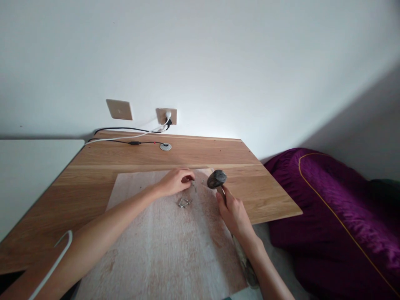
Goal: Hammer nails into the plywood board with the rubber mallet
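My right hand (235, 214) is closed round the handle of a hammer just below its dark metal head (216, 178), which hovers over the far right corner of a pale wooden board (162, 246). My left hand (175, 181) pinches a small nail (194, 186) upright on the board, a short way left of the hammer head. A small heap of loose nails (184, 202) lies on the board just below my left hand. The hammer's handle runs back under my right wrist toward the board's near edge.
The board rests on a wooden desk (93, 183) against a white wall. Black and white cables (125, 137) run from a wall socket (166, 116) along the desk's back edge. A purple bedcover (331, 216) lies right of the desk. A white cord (53, 262) crosses my left arm.
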`<state>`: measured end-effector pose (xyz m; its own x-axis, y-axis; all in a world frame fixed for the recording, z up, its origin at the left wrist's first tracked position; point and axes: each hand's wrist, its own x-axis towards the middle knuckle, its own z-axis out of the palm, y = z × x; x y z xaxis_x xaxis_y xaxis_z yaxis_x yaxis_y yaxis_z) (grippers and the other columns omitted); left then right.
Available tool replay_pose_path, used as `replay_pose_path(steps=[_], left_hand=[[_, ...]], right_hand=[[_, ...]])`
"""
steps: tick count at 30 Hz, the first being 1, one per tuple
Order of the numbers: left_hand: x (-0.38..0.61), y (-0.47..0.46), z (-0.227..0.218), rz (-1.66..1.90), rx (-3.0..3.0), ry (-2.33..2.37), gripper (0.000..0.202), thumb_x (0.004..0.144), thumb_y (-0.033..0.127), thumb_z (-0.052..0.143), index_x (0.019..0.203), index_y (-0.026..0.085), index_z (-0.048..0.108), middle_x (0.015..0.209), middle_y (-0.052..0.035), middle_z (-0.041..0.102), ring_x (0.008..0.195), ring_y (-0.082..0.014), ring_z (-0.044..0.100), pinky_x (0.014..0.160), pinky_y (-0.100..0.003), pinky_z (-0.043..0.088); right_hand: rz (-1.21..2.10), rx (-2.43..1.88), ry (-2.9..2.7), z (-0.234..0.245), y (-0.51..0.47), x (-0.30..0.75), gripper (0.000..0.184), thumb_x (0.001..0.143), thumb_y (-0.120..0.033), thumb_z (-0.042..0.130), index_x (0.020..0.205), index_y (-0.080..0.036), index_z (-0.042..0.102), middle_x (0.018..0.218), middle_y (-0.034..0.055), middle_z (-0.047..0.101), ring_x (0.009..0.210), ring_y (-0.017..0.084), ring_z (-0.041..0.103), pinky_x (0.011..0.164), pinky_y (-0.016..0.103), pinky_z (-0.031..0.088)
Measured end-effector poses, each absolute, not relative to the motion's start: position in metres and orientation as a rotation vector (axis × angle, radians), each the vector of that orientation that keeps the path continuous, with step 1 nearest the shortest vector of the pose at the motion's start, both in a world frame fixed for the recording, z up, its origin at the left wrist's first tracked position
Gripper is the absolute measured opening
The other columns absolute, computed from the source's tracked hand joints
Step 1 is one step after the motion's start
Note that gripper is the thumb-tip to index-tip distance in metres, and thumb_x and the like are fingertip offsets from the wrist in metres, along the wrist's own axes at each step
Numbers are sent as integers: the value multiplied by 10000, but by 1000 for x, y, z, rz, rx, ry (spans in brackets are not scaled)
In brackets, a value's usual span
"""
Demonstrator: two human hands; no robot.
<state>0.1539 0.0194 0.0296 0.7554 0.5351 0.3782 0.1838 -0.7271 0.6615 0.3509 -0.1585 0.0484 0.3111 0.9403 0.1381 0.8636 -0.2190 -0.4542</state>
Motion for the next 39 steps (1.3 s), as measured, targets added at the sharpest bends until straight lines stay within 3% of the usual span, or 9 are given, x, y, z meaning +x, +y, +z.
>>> replay_pose_path(steps=[7,13,18,23,30,39], left_hand=[[151,19,32,750,2525,431,364,774,-14,616,1039,200,743,1026,-42,751,946,-194,696,866,-300,527],[140,12,41,723,2837,241,281,918,59,608,1118,196,752,1014,-84,745,950,-214,692,840,-312,545],[138,6,46,638,2993,176,229,971,56,582,1057,185,750,902,-72,727,931,-221,684,823,-314,549],[145,5,42,785,2652,381,273,975,89,605,1174,208,749,1009,-64,736,952,-195,697,874,-313,553],[152,9,34,857,2315,586,152,931,123,676,1006,194,787,938,-47,771,871,-184,716,861,-312,562],[152,8,32,844,2410,632,214,908,79,683,1031,212,797,954,-40,773,898,-196,720,834,-299,546]], right_hand=[[265,-2124,-1596,51,-159,350,529,1077,-371,328,1421,-70,595,1102,216,817,1012,368,795,788,379,534],[245,-2120,-1600,49,-160,352,497,1070,-373,344,1398,-111,610,997,166,835,888,322,811,739,344,540],[253,-2120,-1589,51,-160,351,521,1064,-373,339,1409,-85,602,1040,196,828,921,346,806,760,368,539],[289,-2139,-1577,53,-159,348,536,1061,-371,330,1421,-73,594,1022,202,826,912,352,804,760,374,533],[264,-2139,-1583,53,-159,350,518,1066,-378,335,1401,-99,613,1005,186,827,932,342,803,739,352,530],[279,-2153,-1578,54,-159,349,519,1064,-373,342,1415,-96,606,1034,191,824,955,336,803,778,359,536]])
